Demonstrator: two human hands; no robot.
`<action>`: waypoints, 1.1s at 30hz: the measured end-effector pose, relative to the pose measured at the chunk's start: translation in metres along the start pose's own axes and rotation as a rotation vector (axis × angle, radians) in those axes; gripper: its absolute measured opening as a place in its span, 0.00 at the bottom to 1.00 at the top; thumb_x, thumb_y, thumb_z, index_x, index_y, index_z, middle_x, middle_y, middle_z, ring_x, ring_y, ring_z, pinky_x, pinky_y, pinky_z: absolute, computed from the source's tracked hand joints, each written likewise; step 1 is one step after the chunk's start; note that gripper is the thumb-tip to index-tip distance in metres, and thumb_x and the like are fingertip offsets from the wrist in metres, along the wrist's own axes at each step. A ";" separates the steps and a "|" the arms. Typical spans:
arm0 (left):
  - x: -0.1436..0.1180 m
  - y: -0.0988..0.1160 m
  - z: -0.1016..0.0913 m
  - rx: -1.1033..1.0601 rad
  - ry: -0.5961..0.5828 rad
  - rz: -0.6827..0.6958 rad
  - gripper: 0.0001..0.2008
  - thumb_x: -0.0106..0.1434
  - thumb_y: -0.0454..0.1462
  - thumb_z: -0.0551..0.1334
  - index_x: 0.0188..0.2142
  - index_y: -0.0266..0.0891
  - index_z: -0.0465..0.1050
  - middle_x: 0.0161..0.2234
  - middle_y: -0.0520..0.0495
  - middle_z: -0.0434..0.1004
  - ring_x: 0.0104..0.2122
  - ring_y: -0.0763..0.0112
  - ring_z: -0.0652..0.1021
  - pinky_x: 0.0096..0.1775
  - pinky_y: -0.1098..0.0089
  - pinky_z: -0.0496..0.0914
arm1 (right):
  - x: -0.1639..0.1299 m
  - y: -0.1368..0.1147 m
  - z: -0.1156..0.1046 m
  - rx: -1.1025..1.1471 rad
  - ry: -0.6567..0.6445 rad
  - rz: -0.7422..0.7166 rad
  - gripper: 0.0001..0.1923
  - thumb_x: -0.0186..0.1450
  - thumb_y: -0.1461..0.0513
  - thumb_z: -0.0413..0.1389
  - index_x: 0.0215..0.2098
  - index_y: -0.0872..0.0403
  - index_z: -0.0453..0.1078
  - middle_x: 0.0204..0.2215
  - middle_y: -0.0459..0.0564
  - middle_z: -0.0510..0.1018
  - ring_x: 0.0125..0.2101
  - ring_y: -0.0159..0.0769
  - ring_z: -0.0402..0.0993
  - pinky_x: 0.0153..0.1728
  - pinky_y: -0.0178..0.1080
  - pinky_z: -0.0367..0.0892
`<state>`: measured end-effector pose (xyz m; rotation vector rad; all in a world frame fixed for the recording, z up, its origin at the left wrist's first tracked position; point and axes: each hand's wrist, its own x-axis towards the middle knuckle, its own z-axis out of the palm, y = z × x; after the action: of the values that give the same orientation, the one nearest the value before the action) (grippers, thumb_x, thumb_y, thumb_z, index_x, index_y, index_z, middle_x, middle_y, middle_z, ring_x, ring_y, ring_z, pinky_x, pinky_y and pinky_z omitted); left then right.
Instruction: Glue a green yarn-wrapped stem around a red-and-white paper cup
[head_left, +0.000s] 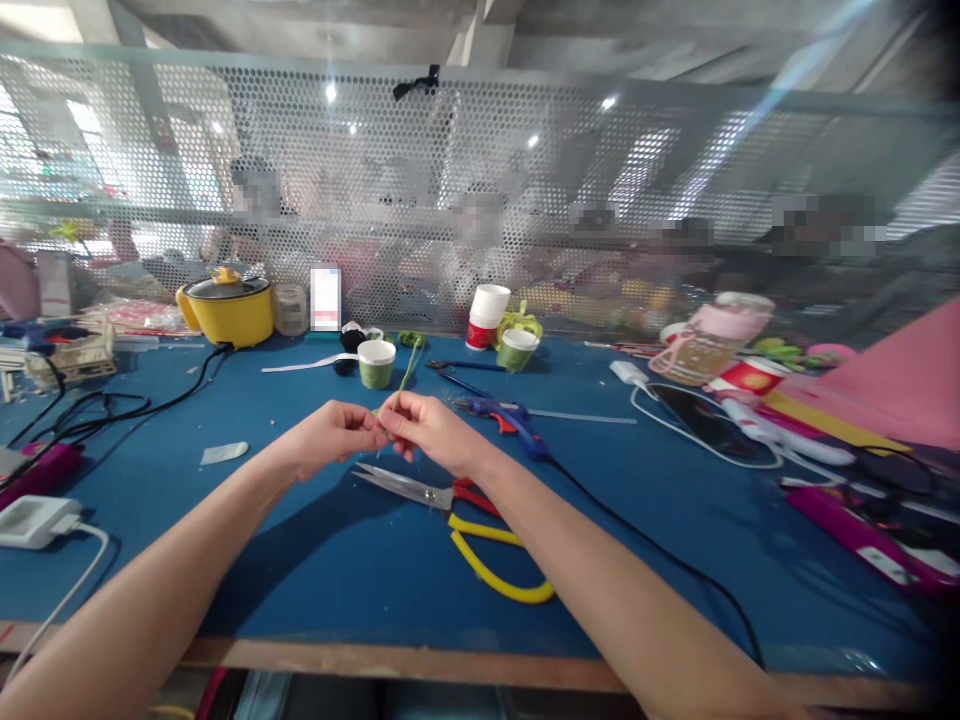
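Observation:
My right hand pinches a thin green cord, which runs up and away to a small looped green bundle at the back of the table. Close against it, my left hand has its fingers pinched together at the same cord's near end; the exact grip is partly hidden. Just below both hands lie large scissors with red and yellow handles, blades pointing left. Beyond my fingers stands a small green paper cup. A blue glue gun rests to the right of my right hand.
Pliers, a second green cup and stacked paper cups stand along the back, before a perforated metal screen. A yellow pot sits back left. Cables, a phone and a purple power strip occupy the right.

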<state>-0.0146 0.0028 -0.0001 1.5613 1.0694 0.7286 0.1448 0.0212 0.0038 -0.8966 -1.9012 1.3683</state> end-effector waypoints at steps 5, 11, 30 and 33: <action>-0.001 0.001 -0.001 0.036 -0.019 0.009 0.11 0.51 0.41 0.60 0.26 0.33 0.68 0.19 0.56 0.59 0.17 0.82 0.54 0.19 0.75 0.47 | 0.001 0.004 -0.001 -0.028 0.038 0.007 0.11 0.58 0.57 0.51 0.23 0.56 0.60 0.14 0.39 0.63 0.16 0.24 0.59 0.15 0.28 0.57; -0.005 0.006 -0.002 0.078 0.003 0.001 0.11 0.50 0.42 0.59 0.27 0.34 0.69 0.19 0.56 0.60 0.18 0.82 0.55 0.19 0.76 0.48 | 0.002 0.006 -0.001 -0.150 0.122 -0.003 0.14 0.58 0.54 0.51 0.22 0.56 0.59 0.12 0.38 0.61 0.13 0.23 0.55 0.15 0.29 0.53; -0.001 0.001 -0.001 0.007 -0.008 -0.012 0.12 0.49 0.43 0.60 0.25 0.34 0.68 0.17 0.57 0.56 0.16 0.82 0.52 0.19 0.75 0.46 | 0.001 0.003 0.001 0.019 -0.006 -0.014 0.17 0.54 0.50 0.53 0.25 0.55 0.60 0.17 0.40 0.65 0.17 0.25 0.60 0.17 0.30 0.58; -0.002 0.002 -0.002 0.039 -0.049 -0.011 0.13 0.50 0.44 0.59 0.27 0.33 0.69 0.17 0.57 0.55 0.16 0.82 0.52 0.19 0.74 0.45 | 0.000 0.002 0.001 0.009 0.002 0.015 0.17 0.54 0.50 0.54 0.24 0.55 0.60 0.15 0.40 0.63 0.16 0.24 0.59 0.16 0.29 0.57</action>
<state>-0.0162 0.0016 0.0028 1.5976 1.0613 0.6625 0.1444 0.0214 0.0014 -0.9096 -1.8894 1.3834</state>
